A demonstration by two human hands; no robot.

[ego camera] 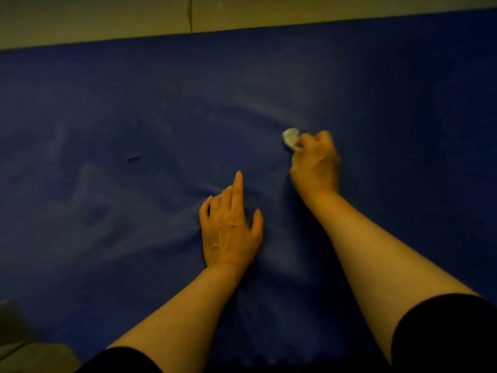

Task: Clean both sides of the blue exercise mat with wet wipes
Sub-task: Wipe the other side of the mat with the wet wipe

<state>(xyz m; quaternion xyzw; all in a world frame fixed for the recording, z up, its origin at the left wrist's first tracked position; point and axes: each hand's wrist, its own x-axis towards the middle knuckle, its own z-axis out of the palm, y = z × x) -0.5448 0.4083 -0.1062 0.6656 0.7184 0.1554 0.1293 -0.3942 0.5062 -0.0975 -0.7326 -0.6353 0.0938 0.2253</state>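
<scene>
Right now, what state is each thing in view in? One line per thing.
blue exercise mat: spread flat on the floor, creased around the hands, small nick at left.
wet wipe: crumpled, pressed on the mat.
right hand: grips the wipe.
left hand: fingers spread, resting on the mat.

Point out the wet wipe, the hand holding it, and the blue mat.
wet wipe (291, 138), head view, its bunched end.
right hand (316, 164), head view, its back.
blue mat (107, 103), head view, bare surface.
</scene>
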